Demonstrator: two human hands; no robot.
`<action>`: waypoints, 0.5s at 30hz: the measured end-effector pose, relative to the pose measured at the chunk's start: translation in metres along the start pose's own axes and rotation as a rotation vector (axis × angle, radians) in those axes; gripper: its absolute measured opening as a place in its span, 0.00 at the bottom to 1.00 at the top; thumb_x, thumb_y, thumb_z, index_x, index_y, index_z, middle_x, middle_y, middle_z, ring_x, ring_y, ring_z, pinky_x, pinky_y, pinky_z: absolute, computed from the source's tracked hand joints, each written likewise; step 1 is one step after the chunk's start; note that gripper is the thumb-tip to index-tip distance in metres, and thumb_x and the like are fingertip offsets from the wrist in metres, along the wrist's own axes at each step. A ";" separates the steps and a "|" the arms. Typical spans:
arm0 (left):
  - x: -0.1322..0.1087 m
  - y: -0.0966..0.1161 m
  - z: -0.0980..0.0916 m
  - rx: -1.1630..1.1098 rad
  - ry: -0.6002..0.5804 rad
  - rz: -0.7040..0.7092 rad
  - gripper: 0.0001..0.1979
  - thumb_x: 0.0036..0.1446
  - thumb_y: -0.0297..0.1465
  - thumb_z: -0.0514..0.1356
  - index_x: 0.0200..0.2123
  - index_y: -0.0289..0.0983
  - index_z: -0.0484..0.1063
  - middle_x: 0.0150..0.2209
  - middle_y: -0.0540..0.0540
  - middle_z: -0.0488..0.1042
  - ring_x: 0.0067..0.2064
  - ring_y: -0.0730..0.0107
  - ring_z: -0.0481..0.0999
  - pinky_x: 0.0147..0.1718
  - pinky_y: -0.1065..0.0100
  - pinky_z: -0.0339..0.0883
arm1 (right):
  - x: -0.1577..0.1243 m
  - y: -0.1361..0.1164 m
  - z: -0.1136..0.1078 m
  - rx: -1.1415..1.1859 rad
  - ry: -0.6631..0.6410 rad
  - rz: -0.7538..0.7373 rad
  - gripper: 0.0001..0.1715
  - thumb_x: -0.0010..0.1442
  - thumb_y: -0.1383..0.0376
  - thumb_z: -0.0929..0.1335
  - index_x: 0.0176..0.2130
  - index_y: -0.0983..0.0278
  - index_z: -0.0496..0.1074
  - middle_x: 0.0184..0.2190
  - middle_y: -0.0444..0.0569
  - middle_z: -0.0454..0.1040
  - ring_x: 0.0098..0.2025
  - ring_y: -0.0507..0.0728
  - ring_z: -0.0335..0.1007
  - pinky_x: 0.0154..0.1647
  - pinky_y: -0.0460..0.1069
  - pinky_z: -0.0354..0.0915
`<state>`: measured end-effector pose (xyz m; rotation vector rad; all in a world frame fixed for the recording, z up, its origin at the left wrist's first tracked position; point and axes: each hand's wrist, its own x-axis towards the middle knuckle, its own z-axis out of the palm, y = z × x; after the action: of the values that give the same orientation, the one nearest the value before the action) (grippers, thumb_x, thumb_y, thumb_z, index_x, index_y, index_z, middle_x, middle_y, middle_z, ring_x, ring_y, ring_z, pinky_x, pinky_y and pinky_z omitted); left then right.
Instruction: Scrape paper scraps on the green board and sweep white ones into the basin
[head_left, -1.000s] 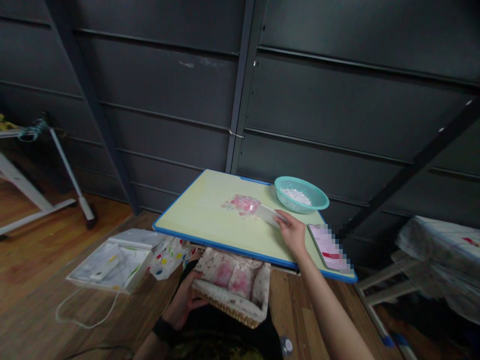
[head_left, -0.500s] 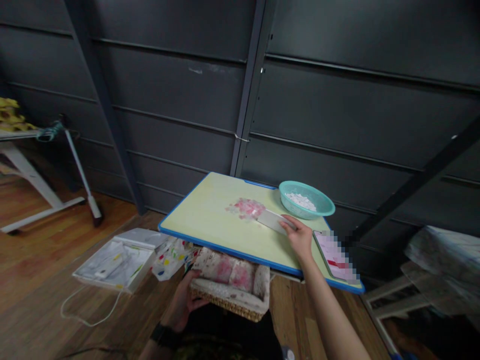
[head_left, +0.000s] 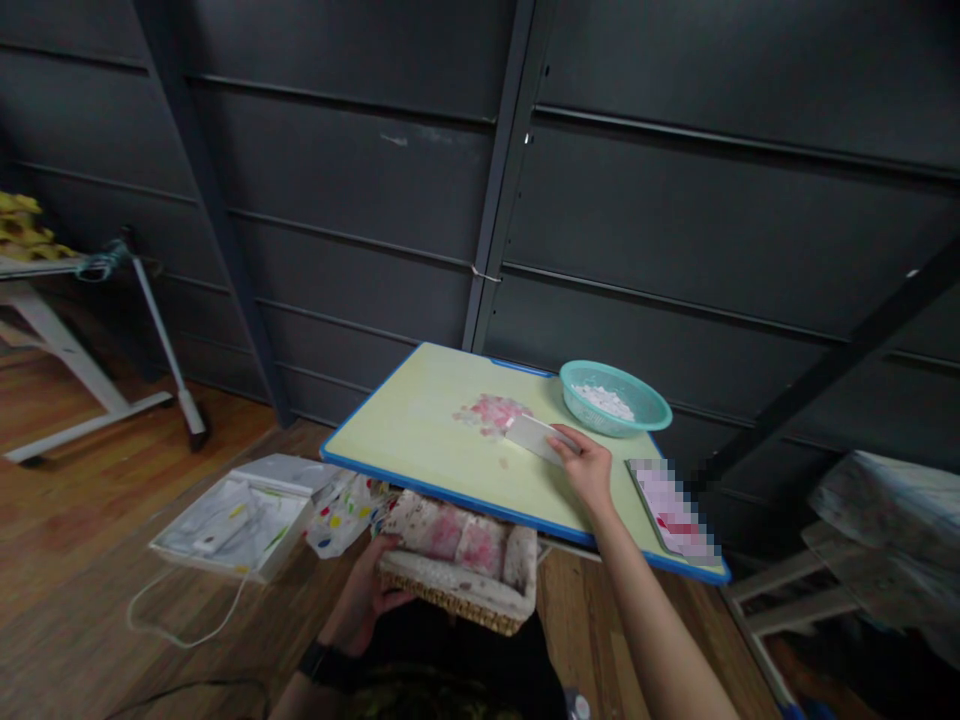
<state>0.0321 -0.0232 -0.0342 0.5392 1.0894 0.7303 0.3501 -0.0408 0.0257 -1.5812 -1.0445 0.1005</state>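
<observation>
My right hand grips a flat white scraper card whose far edge rests against a small pile of pink and white bits on the pale yellow tabletop with blue edging. Below the table's near edge, my left hand holds a cloth-lined wicker basket with pink material inside it. A dark band sits on my left wrist.
A teal bowl with white bits stands at the table's far right. A phone lies at its right edge. On the wooden floor to the left are a white tray and a spotted bag. A dark panelled wall is behind.
The scraper card and my right hand have shifted slightly left and nearer along the table, at the pile's edge. My left hand keeps the basket under the table edge.
</observation>
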 end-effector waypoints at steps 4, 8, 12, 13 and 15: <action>0.001 -0.001 -0.003 -0.014 -0.025 0.001 0.12 0.51 0.35 0.60 0.40 0.41 0.66 0.39 0.47 0.69 0.37 0.63 0.71 0.33 0.58 0.74 | 0.004 -0.006 0.011 0.024 -0.051 -0.036 0.20 0.50 0.57 0.70 0.38 0.67 0.79 0.39 0.57 0.79 0.42 0.62 0.74 0.47 0.55 0.66; 0.002 -0.002 -0.005 -0.007 -0.057 0.019 0.13 0.51 0.35 0.60 0.41 0.42 0.65 0.40 0.47 0.70 0.39 0.61 0.72 0.36 0.56 0.74 | 0.007 -0.012 0.025 0.032 -0.034 -0.053 0.19 0.49 0.57 0.70 0.38 0.67 0.79 0.39 0.57 0.79 0.42 0.63 0.75 0.48 0.56 0.66; 0.004 -0.001 -0.004 0.005 0.001 0.020 0.11 0.52 0.34 0.60 0.39 0.41 0.65 0.37 0.47 0.70 0.37 0.63 0.72 0.36 0.55 0.74 | 0.008 -0.014 0.027 0.040 -0.115 -0.080 0.17 0.49 0.58 0.71 0.36 0.65 0.80 0.38 0.55 0.79 0.42 0.63 0.75 0.48 0.56 0.66; 0.004 -0.001 -0.004 0.006 0.008 0.013 0.10 0.52 0.33 0.59 0.38 0.40 0.65 0.36 0.47 0.70 0.36 0.64 0.72 0.36 0.55 0.74 | 0.009 -0.014 0.024 0.042 -0.138 -0.080 0.16 0.49 0.58 0.71 0.36 0.64 0.80 0.38 0.54 0.79 0.42 0.63 0.75 0.48 0.56 0.66; 0.004 0.000 -0.005 0.005 0.005 0.002 0.10 0.52 0.34 0.60 0.38 0.40 0.65 0.34 0.47 0.70 0.34 0.64 0.72 0.36 0.55 0.74 | 0.010 -0.013 0.017 0.044 -0.168 -0.071 0.16 0.49 0.57 0.71 0.36 0.64 0.80 0.38 0.53 0.80 0.40 0.63 0.75 0.46 0.56 0.67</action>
<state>0.0290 -0.0199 -0.0385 0.5433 1.0962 0.7308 0.3394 -0.0230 0.0354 -1.5139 -1.2192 0.2096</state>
